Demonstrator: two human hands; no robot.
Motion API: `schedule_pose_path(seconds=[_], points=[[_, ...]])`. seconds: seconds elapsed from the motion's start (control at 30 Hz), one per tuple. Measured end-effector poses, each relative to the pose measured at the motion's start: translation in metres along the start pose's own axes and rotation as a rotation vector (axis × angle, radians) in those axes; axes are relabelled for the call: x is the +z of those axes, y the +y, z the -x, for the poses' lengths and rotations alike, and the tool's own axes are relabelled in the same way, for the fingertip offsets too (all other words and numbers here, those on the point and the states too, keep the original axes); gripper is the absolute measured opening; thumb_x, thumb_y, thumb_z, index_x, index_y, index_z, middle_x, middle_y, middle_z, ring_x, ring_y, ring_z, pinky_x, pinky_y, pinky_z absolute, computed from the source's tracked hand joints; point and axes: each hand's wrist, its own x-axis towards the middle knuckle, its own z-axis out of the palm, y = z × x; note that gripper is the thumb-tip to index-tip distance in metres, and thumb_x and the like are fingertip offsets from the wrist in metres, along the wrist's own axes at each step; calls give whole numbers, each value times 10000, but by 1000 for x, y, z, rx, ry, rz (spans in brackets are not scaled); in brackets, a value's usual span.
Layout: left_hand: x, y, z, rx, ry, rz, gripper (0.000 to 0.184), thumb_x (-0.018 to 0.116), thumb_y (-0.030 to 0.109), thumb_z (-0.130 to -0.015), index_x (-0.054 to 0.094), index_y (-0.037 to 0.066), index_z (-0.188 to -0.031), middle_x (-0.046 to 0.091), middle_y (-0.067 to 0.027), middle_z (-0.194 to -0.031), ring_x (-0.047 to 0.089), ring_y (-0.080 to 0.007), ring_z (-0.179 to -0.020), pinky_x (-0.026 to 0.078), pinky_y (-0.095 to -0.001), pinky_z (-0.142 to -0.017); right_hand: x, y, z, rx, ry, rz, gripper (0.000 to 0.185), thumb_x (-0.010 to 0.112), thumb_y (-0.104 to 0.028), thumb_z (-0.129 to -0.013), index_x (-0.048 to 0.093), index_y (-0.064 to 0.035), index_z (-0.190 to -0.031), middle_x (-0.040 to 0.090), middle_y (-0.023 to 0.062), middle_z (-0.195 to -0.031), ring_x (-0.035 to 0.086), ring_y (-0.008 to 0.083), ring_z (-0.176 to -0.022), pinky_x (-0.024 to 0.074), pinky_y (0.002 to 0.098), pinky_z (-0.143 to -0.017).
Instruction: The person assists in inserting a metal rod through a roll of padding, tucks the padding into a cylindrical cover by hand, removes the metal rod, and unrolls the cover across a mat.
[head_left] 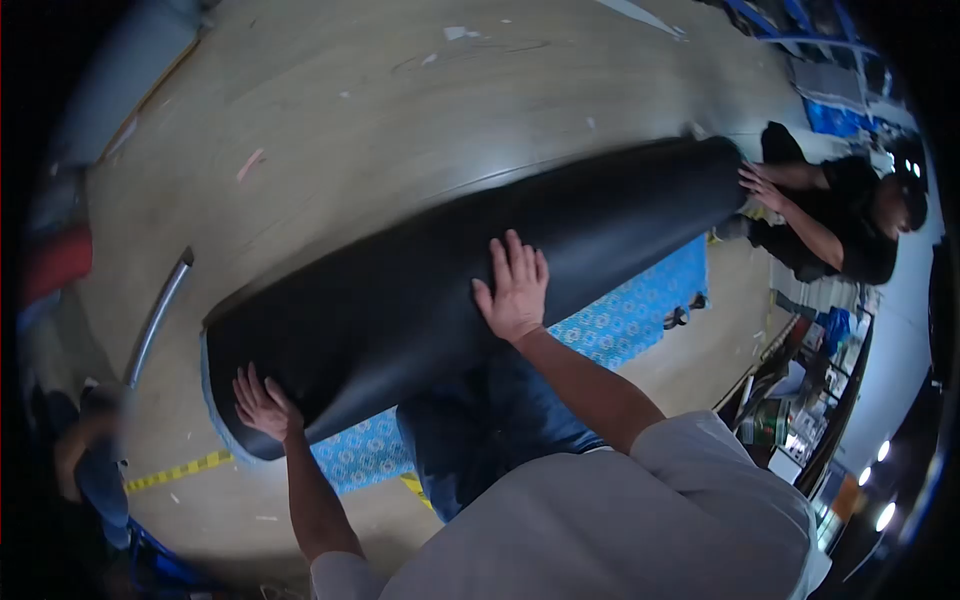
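A large roll of black sheet material (pixel 400 280) lies across the floor in front of me, with a pale blue edge at its left end. My left hand (pixel 265 405) rests on the roll near that end, fingers spread. Flat against the middle of the roll is my right hand (pixel 517 290), its fingers also apart. From under the roll a blue patterned sheet (pixel 625 310) shows along the side nearest me. At the far right end, another person's hands (pixel 762 187) touch or nearly touch the roll.
The other person (pixel 850 215) crouches at the right. A metal tube (pixel 160 315) lies at the left, near a blurred second person (pixel 95 450). Yellow-black tape (pixel 180 470) marks the floor. Paper scraps (pixel 460 33) are scattered beyond the roll. Cluttered shelving (pixel 800 400) stands at the right.
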Motion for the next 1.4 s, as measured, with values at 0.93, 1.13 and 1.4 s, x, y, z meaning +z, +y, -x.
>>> schedule_pose_path(seconds=[0.93,1.13,1.4], points=[[-1,-35,393,-390,-649,99,675,648,512,-950,518,112,-1478,357,-249,-1594,362,-438,-1463,344,-638,-1113,-50,99,118,-91,-156,-478,502,608,-458,-998,719,-16,-1208,618,214,-1389,578,380,-1292,452,425,-1111],[14,-32,437,-316,-849,184,561,681,517,-923,693,105,-1304,614,-218,-1366,574,-416,-1281,480,-556,-1048,-51,216,246,370,-110,-560,447,629,-448,-977,750,-46,-1129,693,195,-1233,633,386,-1173,495,439,-1039],[-53,109,240,166,-322,558,486,667,298,-991,618,-19,-1356,652,-214,-1320,624,-337,-1215,483,-417,-1038,10,316,372,835,-330,-544,641,515,-586,-980,759,-9,-1111,708,274,-1169,665,417,-1138,511,478,-1005]])
